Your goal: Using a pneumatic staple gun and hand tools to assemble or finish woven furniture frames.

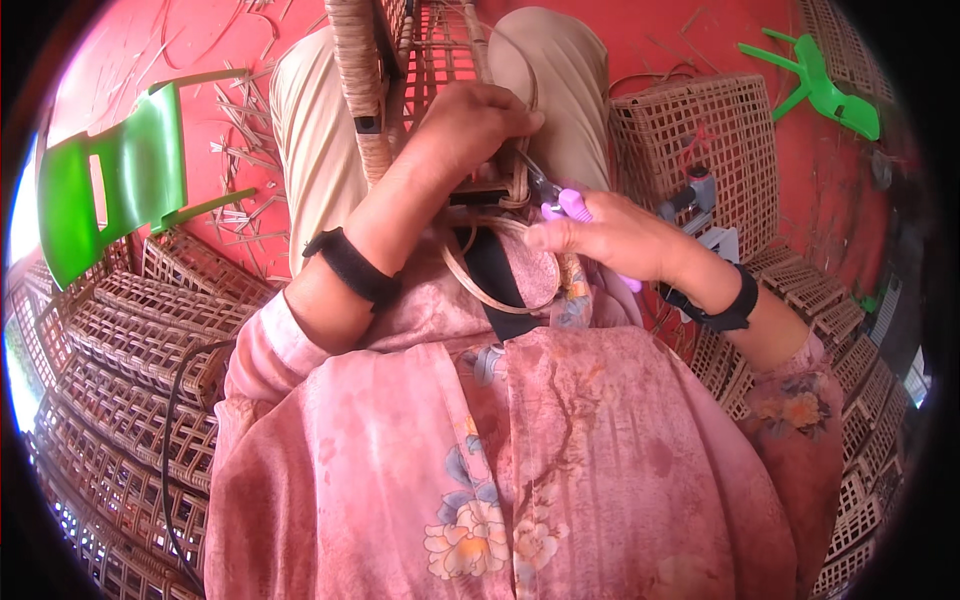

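Note:
My left hand (470, 125) grips the edge of a woven cane basket frame (410, 60) that lies across my lap. My right hand (610, 235) holds a pair of purple-handled cutters (565, 200), whose metal tip reaches the basket edge right beside my left fingers. A loose cane strip (490, 290) curves in a loop below both hands. Both wrists wear black bands.
A green plastic chair (120, 185) stands at the left on the red floor. A finished lattice basket (705, 150) sits at the right, and several stacked woven baskets (120, 370) fill the lower left and right edges. Cane scraps (240, 130) litter the floor. Another green chair (825, 85) lies far right.

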`<action>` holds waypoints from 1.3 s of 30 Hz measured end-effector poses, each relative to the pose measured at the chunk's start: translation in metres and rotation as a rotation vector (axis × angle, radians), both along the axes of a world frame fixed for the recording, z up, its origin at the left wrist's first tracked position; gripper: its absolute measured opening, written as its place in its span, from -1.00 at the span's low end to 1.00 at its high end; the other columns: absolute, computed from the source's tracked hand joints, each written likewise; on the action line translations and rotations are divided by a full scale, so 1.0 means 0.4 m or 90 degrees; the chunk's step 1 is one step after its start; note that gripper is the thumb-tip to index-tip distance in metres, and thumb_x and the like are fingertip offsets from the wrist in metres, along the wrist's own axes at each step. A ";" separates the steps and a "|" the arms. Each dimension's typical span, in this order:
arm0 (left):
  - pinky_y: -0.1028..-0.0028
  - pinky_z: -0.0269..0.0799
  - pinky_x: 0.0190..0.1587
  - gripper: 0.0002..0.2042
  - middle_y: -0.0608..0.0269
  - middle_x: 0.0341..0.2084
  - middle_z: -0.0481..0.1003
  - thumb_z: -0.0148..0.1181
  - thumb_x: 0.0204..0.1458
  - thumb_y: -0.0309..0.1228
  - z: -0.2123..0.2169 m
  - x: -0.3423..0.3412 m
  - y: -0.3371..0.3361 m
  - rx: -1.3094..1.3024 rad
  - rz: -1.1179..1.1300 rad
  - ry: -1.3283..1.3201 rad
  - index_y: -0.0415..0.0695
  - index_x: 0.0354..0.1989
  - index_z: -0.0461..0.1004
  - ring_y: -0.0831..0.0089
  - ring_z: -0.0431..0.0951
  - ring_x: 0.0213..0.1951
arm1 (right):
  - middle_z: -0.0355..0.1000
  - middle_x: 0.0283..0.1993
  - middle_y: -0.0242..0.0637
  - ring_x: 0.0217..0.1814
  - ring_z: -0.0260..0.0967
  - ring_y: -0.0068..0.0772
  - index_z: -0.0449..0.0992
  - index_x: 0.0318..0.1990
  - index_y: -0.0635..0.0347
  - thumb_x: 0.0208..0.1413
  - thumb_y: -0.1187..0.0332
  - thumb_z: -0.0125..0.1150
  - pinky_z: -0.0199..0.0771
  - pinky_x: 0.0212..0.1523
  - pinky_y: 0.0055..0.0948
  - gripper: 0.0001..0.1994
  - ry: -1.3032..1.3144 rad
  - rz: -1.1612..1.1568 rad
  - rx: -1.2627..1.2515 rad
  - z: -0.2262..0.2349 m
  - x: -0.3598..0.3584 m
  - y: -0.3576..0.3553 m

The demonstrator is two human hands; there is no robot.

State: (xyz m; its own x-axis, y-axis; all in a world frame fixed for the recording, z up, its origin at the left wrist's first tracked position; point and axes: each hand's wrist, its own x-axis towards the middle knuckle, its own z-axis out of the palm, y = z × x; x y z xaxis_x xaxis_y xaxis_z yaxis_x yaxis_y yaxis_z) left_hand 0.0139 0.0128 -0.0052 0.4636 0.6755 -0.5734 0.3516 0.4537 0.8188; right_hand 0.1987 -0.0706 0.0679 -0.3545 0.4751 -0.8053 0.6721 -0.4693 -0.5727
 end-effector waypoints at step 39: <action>0.48 0.41 -0.18 -0.88 0.20 -0.36 0.51 0.29 -0.14 -0.67 0.186 -0.032 -0.137 0.283 -0.041 0.157 -0.25 -0.39 0.60 0.38 0.53 -0.28 | 0.47 -0.02 0.20 0.13 0.39 0.12 0.55 -0.10 0.40 -0.02 -0.31 0.07 0.35 0.18 -0.14 -0.22 -0.461 -0.655 0.207 -0.711 0.689 0.122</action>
